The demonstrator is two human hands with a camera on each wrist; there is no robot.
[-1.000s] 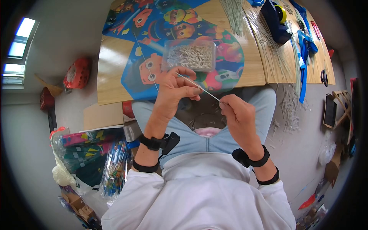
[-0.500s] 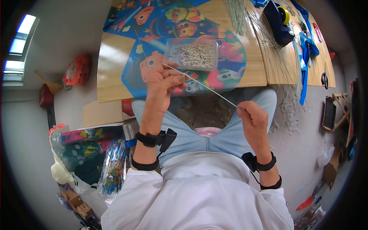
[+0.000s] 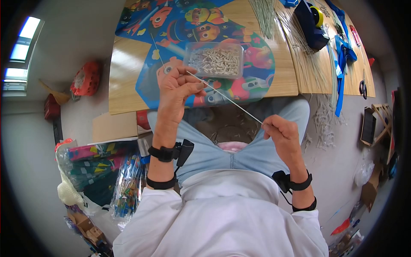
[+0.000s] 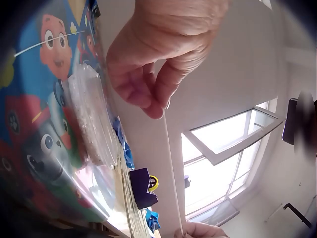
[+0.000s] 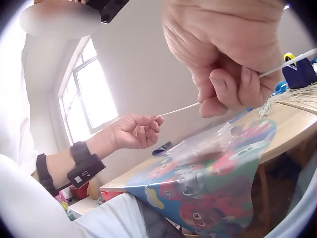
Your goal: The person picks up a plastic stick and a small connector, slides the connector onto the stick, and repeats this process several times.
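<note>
A thin white strand (image 3: 233, 103) runs straight between my two hands over my lap, beside the table's front edge. My left hand (image 3: 174, 88) pinches it between thumb and fingertips; the left wrist view shows the strand (image 4: 171, 163) leading away from that pinch. With curled fingers my right hand (image 3: 281, 130) grips the strand lower down, and in the right wrist view the strand (image 5: 287, 65) continues out past the far side of the fist. Behind my left hand stands a clear plastic box (image 3: 187, 64) with many small white pieces (image 3: 220, 60) in it.
A cartoon-printed sheet (image 3: 205, 32) covers part of the wooden table (image 3: 282, 77). Another thin strand (image 3: 157, 53) lies on it. Bundles of strands (image 3: 262, 19), a tape dispenser (image 3: 309, 28), blue ribbon (image 3: 340, 64) and scissors (image 3: 363, 88) are at the right. White scraps (image 3: 324, 128) litter the floor.
My hands have moved apart, the left one leftward and the right one right and down, so a longer stretch of strand shows between them. In the last half second they shifted only slightly.
</note>
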